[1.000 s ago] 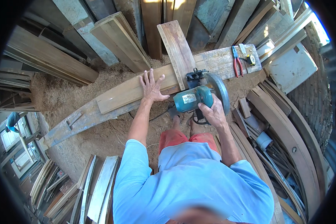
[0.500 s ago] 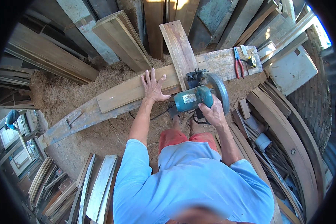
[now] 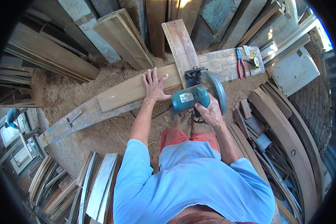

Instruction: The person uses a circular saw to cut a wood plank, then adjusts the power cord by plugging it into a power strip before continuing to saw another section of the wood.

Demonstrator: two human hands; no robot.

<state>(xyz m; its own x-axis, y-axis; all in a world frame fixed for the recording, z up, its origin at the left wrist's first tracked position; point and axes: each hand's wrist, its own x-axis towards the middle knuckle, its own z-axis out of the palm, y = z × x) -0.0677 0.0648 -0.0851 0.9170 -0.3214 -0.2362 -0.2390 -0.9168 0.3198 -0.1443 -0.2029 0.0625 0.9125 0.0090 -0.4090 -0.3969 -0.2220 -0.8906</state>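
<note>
My right hand [image 3: 211, 111] grips the rear handle of a teal circular saw [image 3: 183, 100], whose round grey blade guard faces right. The saw's front end sits at the near end of a crosswise wooden board [image 3: 181, 41], which lies over a longer plank [image 3: 127, 91]. My left hand [image 3: 155, 86] presses on that plank with fingers spread, its thumb close to the saw's motor body. Both pieces rest on a worn bench board [image 3: 71, 117]. The guard hides the blade and the cut.
Red-handled pliers [image 3: 241, 67] and a yellow tape measure [image 3: 254, 62] lie on the bench board's right end. A hammer-shaped tool [image 3: 74, 117] lies on its left part. Planks [image 3: 123, 39] lean at the back; curved timber [image 3: 287, 130] stands right. Sawdust covers the ground.
The saw and my right hand have shifted slightly left along the board's near end. My left hand stays spread on the plank.
</note>
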